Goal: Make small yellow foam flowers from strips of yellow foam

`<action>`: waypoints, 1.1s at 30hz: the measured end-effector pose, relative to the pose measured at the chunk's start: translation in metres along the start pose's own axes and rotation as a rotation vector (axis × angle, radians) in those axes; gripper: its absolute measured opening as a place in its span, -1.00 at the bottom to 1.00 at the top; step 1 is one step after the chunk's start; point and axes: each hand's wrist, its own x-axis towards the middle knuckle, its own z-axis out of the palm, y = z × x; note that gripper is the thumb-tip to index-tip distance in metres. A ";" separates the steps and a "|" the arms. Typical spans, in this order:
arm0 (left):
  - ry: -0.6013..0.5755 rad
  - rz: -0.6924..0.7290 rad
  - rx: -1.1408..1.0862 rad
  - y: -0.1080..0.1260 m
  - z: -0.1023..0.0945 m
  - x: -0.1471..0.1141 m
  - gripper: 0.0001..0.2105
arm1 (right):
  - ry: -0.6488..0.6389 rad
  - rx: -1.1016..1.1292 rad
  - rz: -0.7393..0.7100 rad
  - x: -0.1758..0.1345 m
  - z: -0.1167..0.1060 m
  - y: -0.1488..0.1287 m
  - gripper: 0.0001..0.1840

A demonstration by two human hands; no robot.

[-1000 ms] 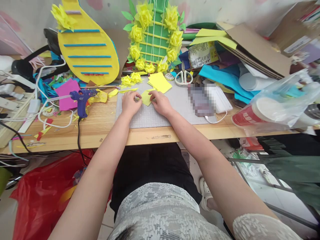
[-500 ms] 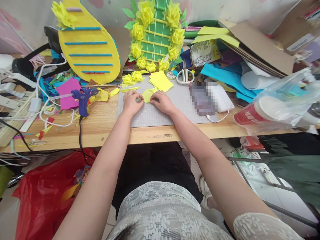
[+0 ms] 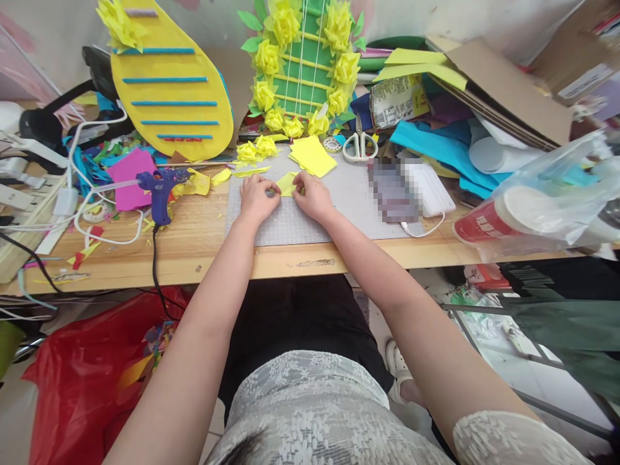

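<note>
A small piece of yellow paper [image 3: 287,185] lies between my hands, low over the grey cutting mat [image 3: 349,219]. My left hand [image 3: 259,197] pinches its left edge between thumb and forefinger. On the other side, my right hand [image 3: 312,195] has its fingers closed on the right edge, hiding part of it. Just behind sits a stack of yellow paper squares [image 3: 314,157]. Yellow paper flowers [image 3: 256,150] rest at the mat's back left edge, with a thin yellow strip [image 3: 250,172] in front of them.
A purple glue gun [image 3: 162,194] stands left of the mat, its cord hanging over the table edge. Scissors [image 3: 360,145], a blurred phone-like object [image 3: 393,190] and a white power bank [image 3: 429,187] lie right. A bagged red cup [image 3: 489,216] stands further right. Flower-trimmed green board [image 3: 305,71] leans behind.
My right hand's fingers have curled further over the yellow paper, and the paper's visible shape looks flatter and smaller. My left hand stays nearly in place.
</note>
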 end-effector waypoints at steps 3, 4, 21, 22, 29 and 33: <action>0.010 -0.012 -0.007 0.000 0.001 0.000 -0.88 | 0.005 -0.031 0.030 0.000 0.001 -0.002 -0.74; 0.013 -0.015 -0.009 0.000 0.001 0.000 -0.88 | 0.003 -0.042 0.040 0.000 0.001 -0.002 -0.74; 0.031 -0.034 -0.035 0.001 0.003 0.001 -0.93 | 0.029 -0.185 0.045 -0.002 0.005 -0.010 -0.77; 0.030 -0.037 -0.034 0.001 0.004 0.001 -0.93 | 0.030 -0.190 0.040 -0.002 0.005 -0.010 -0.77; 0.045 -0.116 -0.005 0.008 0.006 0.002 -0.90 | 0.022 -0.234 0.013 -0.002 0.006 -0.009 -0.77; 0.050 -0.099 0.015 0.013 0.007 0.000 -0.88 | 0.007 -0.247 0.032 -0.002 0.005 -0.010 -0.78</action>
